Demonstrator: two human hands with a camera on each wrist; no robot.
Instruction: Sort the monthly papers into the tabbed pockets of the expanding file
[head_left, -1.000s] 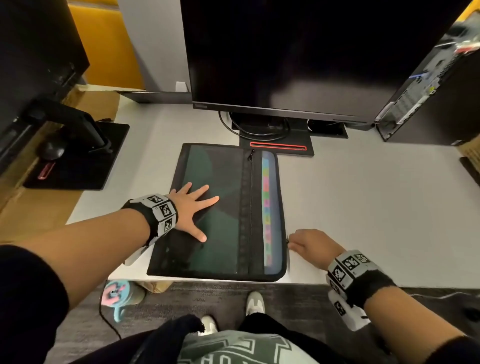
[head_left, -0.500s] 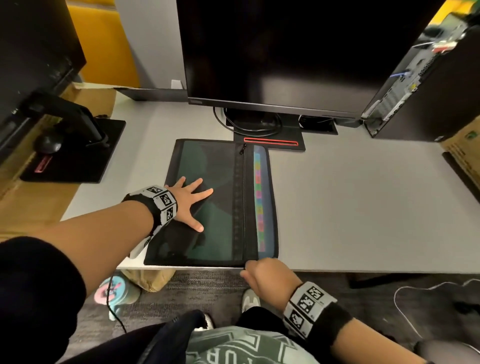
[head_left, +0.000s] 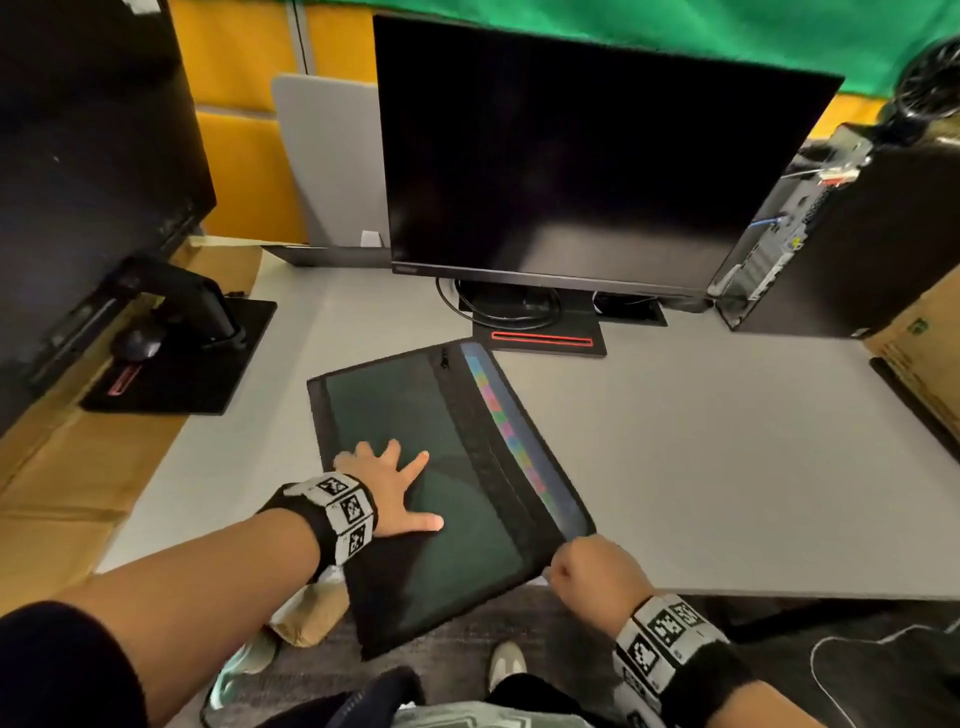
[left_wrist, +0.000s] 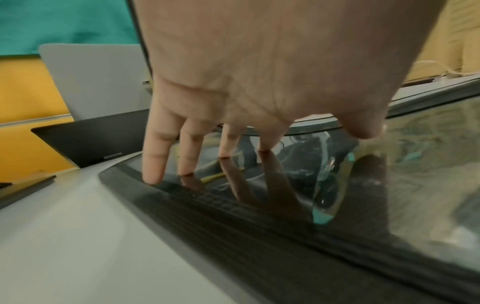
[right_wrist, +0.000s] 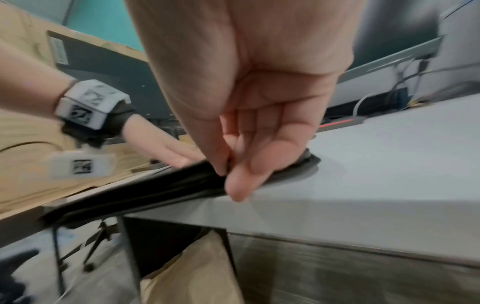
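At the near edge of the grey desk (head_left: 701, 467), the expanding file (head_left: 457, 499) is lying flat and skewed, its long axis running from about 11 o'clock to 5 o'clock, with its near corner hanging past the desk edge. It is showing a black woven border, a glossy dark green panel, a closed zipper and a strip of coloured tabs (head_left: 511, 431) under a clear window along its 3 o'clock side. The left hand (head_left: 387, 491) is pressing flat on the green panel, fingers straight and spread. The right hand (head_left: 597, 577) is pinching the file's 5 o'clock corner, thumb and curled fingers clamped on the black edge. Beyond the file, at 12 o'clock, a dark monitor (head_left: 587, 171) is standing on its base.
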